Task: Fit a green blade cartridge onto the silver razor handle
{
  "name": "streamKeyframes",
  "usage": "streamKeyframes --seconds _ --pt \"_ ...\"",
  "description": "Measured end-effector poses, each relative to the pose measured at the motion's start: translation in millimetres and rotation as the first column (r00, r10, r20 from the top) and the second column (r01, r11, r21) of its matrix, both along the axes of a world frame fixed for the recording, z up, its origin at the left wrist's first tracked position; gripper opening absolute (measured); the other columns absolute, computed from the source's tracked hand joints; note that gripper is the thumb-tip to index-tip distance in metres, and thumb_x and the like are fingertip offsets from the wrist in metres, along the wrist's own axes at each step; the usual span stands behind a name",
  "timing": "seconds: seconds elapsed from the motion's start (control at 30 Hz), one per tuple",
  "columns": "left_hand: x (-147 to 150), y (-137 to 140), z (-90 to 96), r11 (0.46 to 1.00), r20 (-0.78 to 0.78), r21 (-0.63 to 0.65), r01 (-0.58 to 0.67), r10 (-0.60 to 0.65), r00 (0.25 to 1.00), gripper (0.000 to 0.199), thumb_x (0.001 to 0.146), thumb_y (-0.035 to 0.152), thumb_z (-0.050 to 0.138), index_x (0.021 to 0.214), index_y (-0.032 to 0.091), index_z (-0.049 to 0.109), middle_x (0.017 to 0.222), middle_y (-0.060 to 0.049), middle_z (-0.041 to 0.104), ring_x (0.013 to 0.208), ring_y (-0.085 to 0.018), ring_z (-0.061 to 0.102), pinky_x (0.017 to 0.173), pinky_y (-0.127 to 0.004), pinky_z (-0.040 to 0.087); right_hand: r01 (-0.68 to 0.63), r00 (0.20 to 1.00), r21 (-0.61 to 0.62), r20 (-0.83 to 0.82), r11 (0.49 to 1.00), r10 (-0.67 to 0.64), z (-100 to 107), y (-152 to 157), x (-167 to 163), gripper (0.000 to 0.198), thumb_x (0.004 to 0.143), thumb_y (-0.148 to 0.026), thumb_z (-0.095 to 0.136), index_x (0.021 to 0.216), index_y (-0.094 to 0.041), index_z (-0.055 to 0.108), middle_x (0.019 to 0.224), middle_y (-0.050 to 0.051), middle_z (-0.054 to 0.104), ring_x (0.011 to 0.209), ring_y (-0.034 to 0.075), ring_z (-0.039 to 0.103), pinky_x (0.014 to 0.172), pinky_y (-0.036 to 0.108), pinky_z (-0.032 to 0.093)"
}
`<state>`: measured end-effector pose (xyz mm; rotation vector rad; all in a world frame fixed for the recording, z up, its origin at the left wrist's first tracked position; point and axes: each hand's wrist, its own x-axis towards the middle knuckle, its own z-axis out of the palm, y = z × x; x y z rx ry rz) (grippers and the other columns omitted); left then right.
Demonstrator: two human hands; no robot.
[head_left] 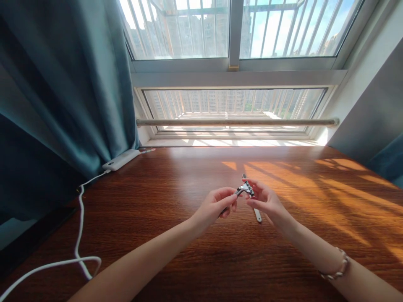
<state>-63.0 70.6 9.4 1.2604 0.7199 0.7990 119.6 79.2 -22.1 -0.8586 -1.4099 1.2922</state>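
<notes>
Two-Handed Hold on a Razor (246,188) above the Desk (151,197)

The left hand (220,202) is closed on the razor's dark handle, leaving the metallic neck and head exposed toward the right. The right hand (266,200) has its thumb and fingers parted around the head; whether they press on it cannot be told. A slender, pale-ended item (257,215) lies on the desk beneath the right hand, partly hidden. Good practice, in judgement: keep the left grip firm near the neck so that the head does not twist; place right fingertips on the head's ends, clear of any cutting edge; apply light, even pressure; and tilt the head toward the window light for inspection.
</notes>
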Motion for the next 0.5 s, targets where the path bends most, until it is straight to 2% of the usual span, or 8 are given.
streamKeyframes --seconds 0.17,0.3,0.5 --pt "0.3 2.4 -2.0 0.999 -0.101 -0.025 0.04 -0.043 0.994 0.042 0.079 0.049 0.044 0.079 0.01 0.06 0.051 0.005 0.039 0.04 -0.003 0.029 0.04 -0.018 0.018 -0.062 0.996 -0.036 -0.059 0.997 0.06 -7.3 -5.2 5.9 0.045 0.066 -0.032 0.068 0.109 -0.025 0.054 0.099 0.006 0.06 0.094 0.021 0.054 0.078 0.031 0.044" --pt "2.4 0.9 -3.3 0.998 -0.121 -0.05 0.029 -0.035 0.992 0.04 0.078 0.049 0.047 0.069 0.011 0.055 0.049 0.005 0.039 0.041 -0.003 0.031 0.041 -0.017 0.02 -0.154 0.981 -0.069 -0.131 0.986 0.144 -3.4 -5.4 6.1 0.041 0.065 -0.027 0.07 0.104 -0.027 0.057 0.089 0.002 0.062 0.095 0.019 0.053 0.08 0.03 0.041" --pt "2.2 -3.5 -0.4 0.993 -0.127 -0.105 0.054 -0.067 0.99 0.037 0.077 0.048 0.049 0.066 0.013 0.05 0.05 0.005 0.04 0.04 -0.003 0.032 0.039 -0.017 0.02 -0.157 0.98 -0.088 -0.138 0.984 0.144 1.0 -7.5 5.8 0.042 0.062 -0.027 0.072 0.103 -0.027 0.06 0.089 0.002 0.063 0.091 0.019 0.054 0.078 0.03 0.04"
